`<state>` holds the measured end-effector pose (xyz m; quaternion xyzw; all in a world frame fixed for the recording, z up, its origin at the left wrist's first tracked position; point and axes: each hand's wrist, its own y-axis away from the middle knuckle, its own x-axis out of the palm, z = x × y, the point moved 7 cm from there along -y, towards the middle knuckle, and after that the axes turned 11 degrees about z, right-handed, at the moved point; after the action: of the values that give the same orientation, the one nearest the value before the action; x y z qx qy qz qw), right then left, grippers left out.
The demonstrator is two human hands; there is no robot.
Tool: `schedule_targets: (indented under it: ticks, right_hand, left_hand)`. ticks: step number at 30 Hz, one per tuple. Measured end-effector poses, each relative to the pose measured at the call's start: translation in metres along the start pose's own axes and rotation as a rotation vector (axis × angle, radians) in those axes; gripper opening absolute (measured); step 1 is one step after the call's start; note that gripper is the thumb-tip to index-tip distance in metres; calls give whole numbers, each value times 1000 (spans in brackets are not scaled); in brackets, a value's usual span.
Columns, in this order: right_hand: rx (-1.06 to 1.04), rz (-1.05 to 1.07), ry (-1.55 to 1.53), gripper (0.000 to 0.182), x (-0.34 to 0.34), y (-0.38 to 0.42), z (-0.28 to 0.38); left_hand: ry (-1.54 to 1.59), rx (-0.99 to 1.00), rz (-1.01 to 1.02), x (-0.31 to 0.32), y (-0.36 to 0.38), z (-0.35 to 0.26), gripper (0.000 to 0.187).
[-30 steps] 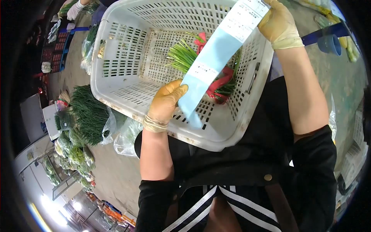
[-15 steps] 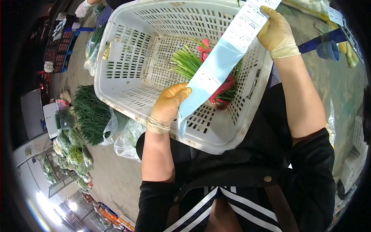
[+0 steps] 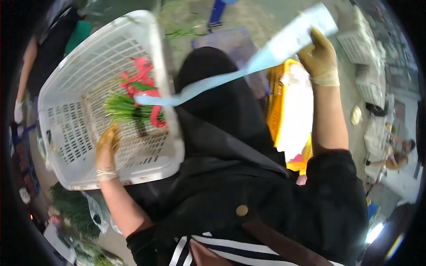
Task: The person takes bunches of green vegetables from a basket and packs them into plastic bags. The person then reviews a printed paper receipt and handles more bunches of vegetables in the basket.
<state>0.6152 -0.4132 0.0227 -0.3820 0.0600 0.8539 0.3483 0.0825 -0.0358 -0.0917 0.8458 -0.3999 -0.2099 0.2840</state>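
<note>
My right hand (image 3: 320,60), in a yellowish glove, is closed on a long strip of printed labels (image 3: 275,48). The strip trails down to the left over my dark-clothed leg, and its far end hangs over the white plastic crate (image 3: 173,146). In the crate lies a bundle of green stalks (image 3: 122,107) with red wrapping (image 3: 141,73) around it. My left hand (image 3: 106,144), gloved too, is at the crate's near left side, below the stalks. Its slightly blurred fingers are loosely curled and apart, with nothing seen in them.
A yellow crate (image 3: 276,108) with pale contents stands right of my leg. Dark green leafy bunches (image 3: 73,208) and clear bags lie at lower left. Another person's gloved hand (image 3: 18,112) shows at far left. White crates (image 3: 370,84) stand at right.
My view has swung right, so the crate now sits further left. My left hand has let go of the label strip; my right hand still holds it, stretched out to the right.
</note>
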Motion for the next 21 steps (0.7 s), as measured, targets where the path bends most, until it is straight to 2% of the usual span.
schedule_targets:
  ticks: [1, 2, 3, 5, 6, 7, 8, 11, 12, 13, 14, 15, 16, 17, 18, 19, 21]
  right_hand:
    - [171, -27, -877, 31, -36, 36, -42]
    - [243, -201, -77, 41, -99, 89, -87]
    - [222, -399, 30, 44, -155, 146, -120]
    - [425, -564, 415, 35, -242, 262, -171]
    - [514, -579, 611, 33, -250, 300, -146]
    - [555, -762, 91, 28, -258, 356, -197]
    - [519, -1044, -407, 25, -262, 415, -247]
    - [976, -1409, -438, 22, -169, 504, -264]
    - [1175, -1287, -341, 23, -143, 530, -285]
    - [1423, -791, 24, 25, -116, 545, -311]
    - [1584, 15, 640, 27, -85, 537, -317]
    - [1573, 381, 849, 29, -52, 539, -320]
    - [1570, 383, 841, 29, -42, 546, -326]
    - [1694, -117, 569, 31, -34, 559, -323]
    - [1750, -418, 270, 33, -21, 570, -325]
    - [1780, -577, -18, 36, -8, 578, -329]
    - [1829, -672, -350, 42, 5, 579, -327]
  left_hand:
    - [9, 1, 14, 0, -1, 5, 49]
    - [5, -17, 28, 2, -3, 12, 50]
    - [-1, -37, 35, 2, -3, 18, 51]
    - [-18, -59, 74, 4, -6, 31, 50]
    - [-27, -94, 77, 6, -5, 37, 51]
    - [-34, -123, 74, 4, -5, 41, 51]
    - [-18, -127, 104, -2, -9, 50, 51]
    - [10, -109, 81, -2, -1, 49, 51]
    - [11, -104, 68, 0, 4, 49, 51]
    - [14, -100, 15, -1, 9, 48, 51]
    - [15, -98, -35, -3, 14, 49, 51]
    - [35, -75, -29, -4, 18, 51, 50]
    - [30, -73, -35, -8, 20, 57, 50]
    - [88, -57, -83, -13, 22, 59, 49]
    - [147, -37, -131, -19, 24, 59, 48]
    - [186, -20, -187, -25, 26, 61, 45]
    - [184, 14, -175, -27, 25, 63, 44]
